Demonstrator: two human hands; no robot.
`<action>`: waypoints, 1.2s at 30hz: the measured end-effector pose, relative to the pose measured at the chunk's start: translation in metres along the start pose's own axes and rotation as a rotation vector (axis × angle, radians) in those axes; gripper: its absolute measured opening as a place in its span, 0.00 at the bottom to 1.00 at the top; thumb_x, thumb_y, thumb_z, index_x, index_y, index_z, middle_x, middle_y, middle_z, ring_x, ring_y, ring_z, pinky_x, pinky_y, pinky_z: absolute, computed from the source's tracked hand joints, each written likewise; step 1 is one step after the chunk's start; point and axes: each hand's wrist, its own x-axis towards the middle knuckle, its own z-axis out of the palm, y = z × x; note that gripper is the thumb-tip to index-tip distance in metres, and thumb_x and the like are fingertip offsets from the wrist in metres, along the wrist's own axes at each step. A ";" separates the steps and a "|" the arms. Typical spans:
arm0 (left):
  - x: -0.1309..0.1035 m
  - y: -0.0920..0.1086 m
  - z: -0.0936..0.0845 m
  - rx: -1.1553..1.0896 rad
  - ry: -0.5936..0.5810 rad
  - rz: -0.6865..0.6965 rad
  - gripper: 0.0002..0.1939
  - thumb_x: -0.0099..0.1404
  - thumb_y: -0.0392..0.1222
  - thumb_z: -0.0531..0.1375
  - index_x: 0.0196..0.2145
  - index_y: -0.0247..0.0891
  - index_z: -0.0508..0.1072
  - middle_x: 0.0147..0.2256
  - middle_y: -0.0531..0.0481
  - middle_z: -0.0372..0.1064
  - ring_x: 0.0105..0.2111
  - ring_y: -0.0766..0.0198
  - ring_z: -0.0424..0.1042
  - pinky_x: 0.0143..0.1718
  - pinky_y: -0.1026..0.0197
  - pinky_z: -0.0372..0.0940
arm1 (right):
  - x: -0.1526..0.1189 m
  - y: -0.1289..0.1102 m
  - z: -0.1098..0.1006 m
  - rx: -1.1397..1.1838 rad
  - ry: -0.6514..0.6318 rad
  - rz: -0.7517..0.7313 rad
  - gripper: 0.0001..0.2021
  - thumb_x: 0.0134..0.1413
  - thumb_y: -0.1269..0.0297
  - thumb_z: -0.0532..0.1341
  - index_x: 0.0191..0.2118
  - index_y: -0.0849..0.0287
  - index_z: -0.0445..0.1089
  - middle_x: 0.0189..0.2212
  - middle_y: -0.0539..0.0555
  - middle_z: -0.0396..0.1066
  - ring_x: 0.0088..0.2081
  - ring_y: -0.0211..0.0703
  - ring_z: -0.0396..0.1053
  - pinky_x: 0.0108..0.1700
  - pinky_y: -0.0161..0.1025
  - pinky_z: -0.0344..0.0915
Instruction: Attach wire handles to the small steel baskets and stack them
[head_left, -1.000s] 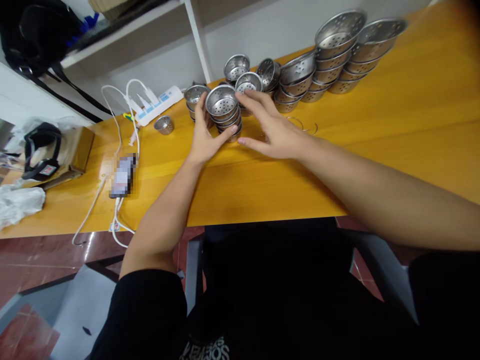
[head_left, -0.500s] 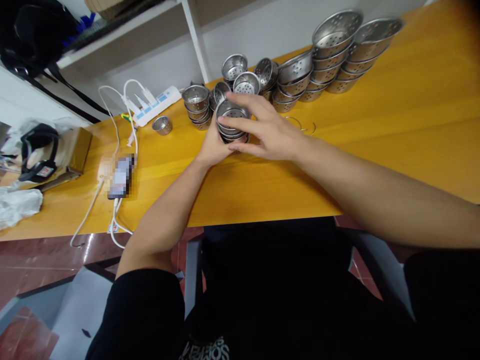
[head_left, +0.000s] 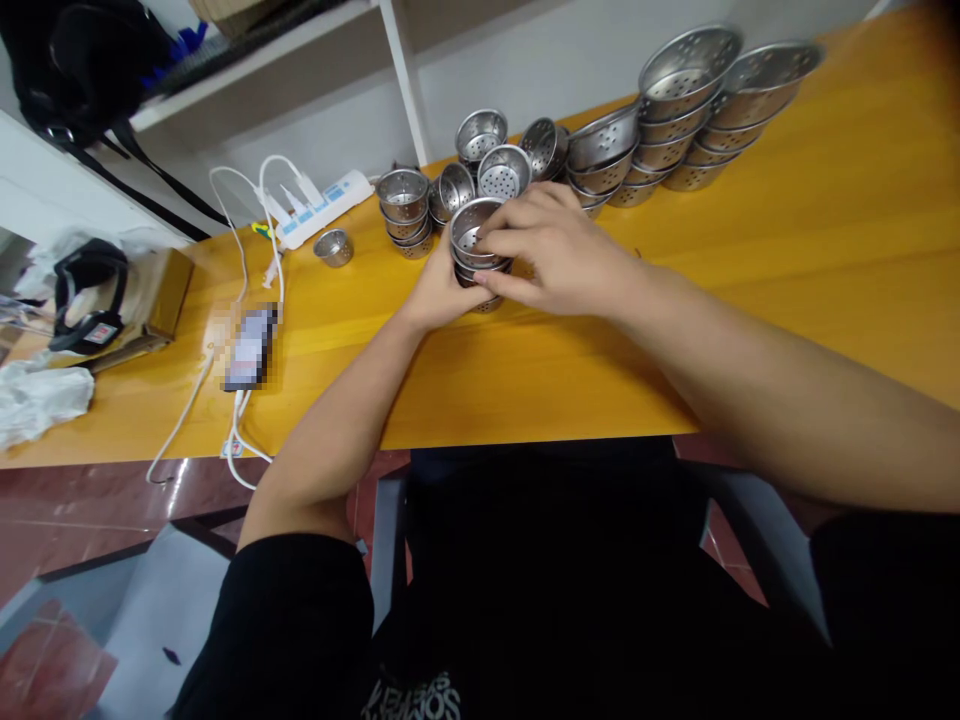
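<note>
Indoors, yellow tabletop [head_left: 480, 390] under metal cups [head_left: 466, 230].

Black shirt [head_left: 540, 580]: white lettering [head_left: 414, 697], "SOM" and "SYSTE" legible, rest unclear.

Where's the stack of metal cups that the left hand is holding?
In the head view, the stack is at upper centre, between the left hand and right hand, just in front of a tilted cup.

You are viewing moderate light, glare on the floor [head_left: 177, 484], edge distortion stretching the far-right cups [head_left: 754, 105], and a pixelated phone [head_left: 251, 350].
</note>
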 end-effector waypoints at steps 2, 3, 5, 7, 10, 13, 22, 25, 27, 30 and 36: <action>-0.002 0.000 0.000 -0.003 0.003 -0.004 0.57 0.82 0.76 0.72 0.91 0.46 0.55 0.81 0.29 0.75 0.80 0.31 0.80 0.88 0.23 0.72 | -0.001 0.000 0.001 0.004 -0.004 0.001 0.19 0.87 0.39 0.68 0.68 0.35 0.91 0.64 0.57 0.89 0.68 0.81 0.80 0.81 0.89 0.67; -0.003 0.000 0.000 -0.005 0.005 -0.005 0.58 0.82 0.77 0.72 0.91 0.45 0.55 0.81 0.29 0.75 0.80 0.31 0.80 0.88 0.23 0.71 | -0.002 0.002 0.003 0.008 -0.002 0.001 0.19 0.87 0.40 0.69 0.68 0.36 0.90 0.65 0.58 0.89 0.69 0.81 0.80 0.81 0.89 0.67; -0.004 -0.002 -0.002 -0.015 0.006 -0.003 0.58 0.81 0.80 0.72 0.90 0.45 0.55 0.81 0.30 0.74 0.81 0.32 0.79 0.89 0.25 0.71 | -0.004 0.005 0.008 0.016 0.010 -0.003 0.20 0.86 0.42 0.69 0.71 0.37 0.89 0.69 0.59 0.88 0.70 0.82 0.80 0.81 0.88 0.67; -0.005 -0.004 -0.003 -0.038 0.009 0.012 0.58 0.80 0.80 0.73 0.88 0.46 0.57 0.80 0.31 0.74 0.81 0.32 0.78 0.89 0.26 0.71 | -0.007 0.009 0.013 0.015 0.033 -0.010 0.24 0.86 0.42 0.69 0.77 0.38 0.86 0.75 0.60 0.85 0.74 0.84 0.78 0.82 0.88 0.67; -0.006 -0.007 -0.005 -0.054 0.001 0.034 0.58 0.80 0.78 0.74 0.88 0.47 0.57 0.81 0.32 0.73 0.83 0.31 0.77 0.89 0.26 0.70 | -0.011 0.012 0.018 0.009 0.069 -0.012 0.33 0.84 0.40 0.70 0.86 0.37 0.78 0.81 0.61 0.80 0.79 0.86 0.75 0.85 0.89 0.65; -0.007 -0.007 -0.004 -0.023 -0.016 0.021 0.59 0.82 0.75 0.74 0.91 0.49 0.52 0.82 0.32 0.70 0.84 0.31 0.76 0.90 0.26 0.71 | -0.012 0.011 0.017 0.010 0.073 0.004 0.38 0.82 0.38 0.71 0.89 0.35 0.74 0.82 0.61 0.79 0.81 0.89 0.73 0.87 0.92 0.61; -0.013 0.009 -0.050 0.008 -0.014 -0.091 0.61 0.73 0.80 0.81 0.88 0.52 0.63 0.82 0.34 0.76 0.83 0.30 0.79 0.88 0.26 0.74 | -0.016 0.014 0.010 0.052 0.139 0.039 0.40 0.82 0.31 0.70 0.89 0.38 0.75 0.86 0.61 0.73 0.86 0.89 0.67 0.90 0.88 0.62; -0.018 0.009 -0.083 0.027 0.046 -0.143 0.61 0.66 0.80 0.85 0.83 0.52 0.71 0.80 0.33 0.79 0.81 0.31 0.81 0.89 0.26 0.73 | -0.018 0.016 0.002 0.060 0.118 0.081 0.41 0.82 0.28 0.68 0.89 0.37 0.74 0.85 0.59 0.74 0.85 0.86 0.68 0.90 0.86 0.63; -0.022 0.007 -0.102 0.013 0.069 -0.201 0.60 0.62 0.81 0.86 0.79 0.48 0.76 0.76 0.32 0.83 0.77 0.31 0.84 0.87 0.24 0.76 | -0.019 0.019 -0.002 0.064 0.100 0.116 0.40 0.83 0.28 0.66 0.89 0.34 0.74 0.85 0.56 0.75 0.85 0.84 0.68 0.90 0.86 0.63; -0.024 0.008 -0.125 -0.021 0.064 -0.300 0.59 0.54 0.81 0.89 0.70 0.44 0.82 0.69 0.31 0.89 0.70 0.29 0.89 0.83 0.18 0.79 | -0.021 0.024 -0.003 0.057 0.102 0.132 0.40 0.81 0.29 0.68 0.89 0.35 0.75 0.84 0.57 0.75 0.84 0.88 0.69 0.89 0.90 0.63; -0.027 0.028 -0.166 -0.077 0.050 -0.485 0.55 0.41 0.70 0.94 0.61 0.44 0.84 0.65 0.34 0.92 0.68 0.26 0.91 0.84 0.11 0.78 | -0.020 0.024 0.002 0.045 0.088 0.119 0.36 0.83 0.33 0.69 0.86 0.36 0.78 0.82 0.61 0.78 0.82 0.90 0.72 0.88 0.91 0.62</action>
